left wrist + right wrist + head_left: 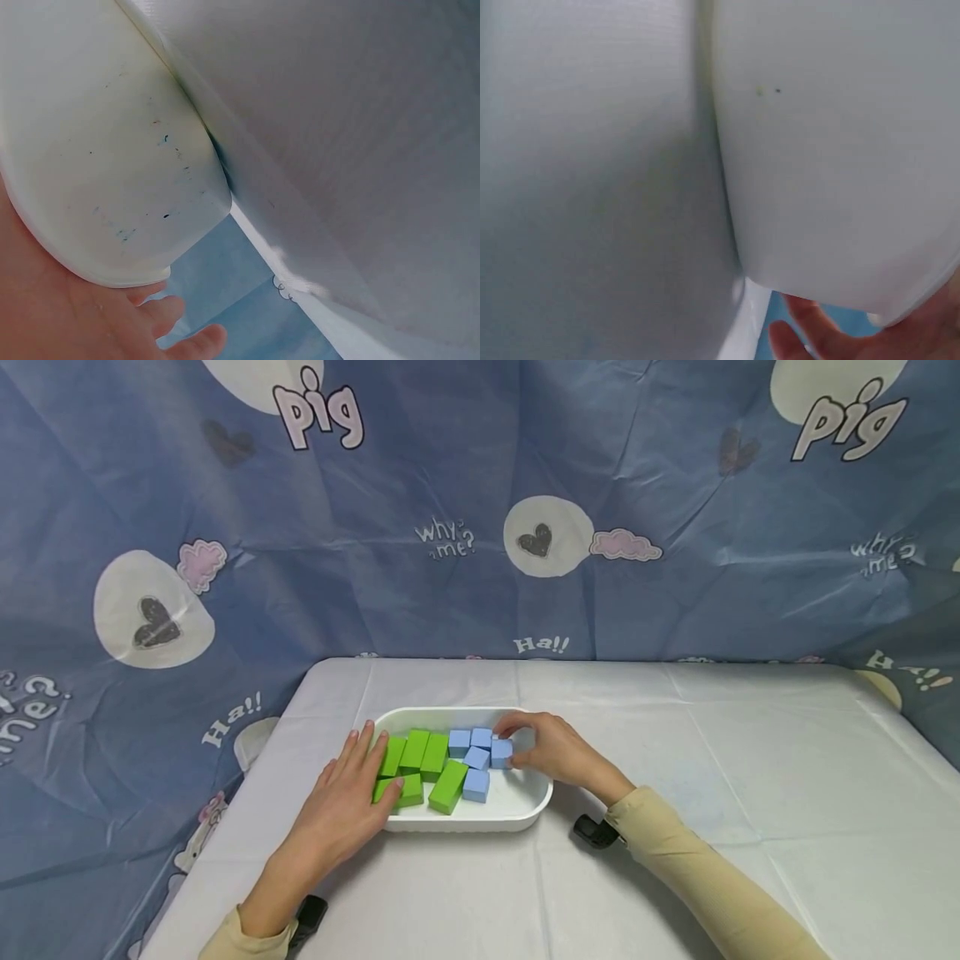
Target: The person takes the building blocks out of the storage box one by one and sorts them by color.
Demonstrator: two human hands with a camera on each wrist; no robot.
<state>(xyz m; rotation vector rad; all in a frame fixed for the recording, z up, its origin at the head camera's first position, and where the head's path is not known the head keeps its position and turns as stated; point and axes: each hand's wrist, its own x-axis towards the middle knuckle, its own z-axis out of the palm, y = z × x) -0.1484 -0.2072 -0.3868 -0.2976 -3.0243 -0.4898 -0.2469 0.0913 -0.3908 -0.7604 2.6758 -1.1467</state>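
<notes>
A white oval tray (pixel 480 823) holds several green rectangular blocks (pixel 447 787) on its left side and several blue cubes (pixel 476 786) toward the middle. My left hand (pixel 341 797) lies over the tray's left end with fingers extended, its thumb at a green block (pixel 410 791) near the front wall. From the right, my right hand (pixel 558 750) reaches over the rim and pinches the rightmost blue cube (pixel 502 754) between thumb and fingers. Both wrist views show the tray's outer wall (pixel 112 150) (pixel 840 165), which hides the blocks; only parts of the hands appear there.
The tray stands on a table with a white cloth (pixel 712 760). Behind and to the left hangs a blue printed curtain (pixel 450 593). A black wrist device (pixel 596 832) sits under the right sleeve, another (pixel 308 917) by the left.
</notes>
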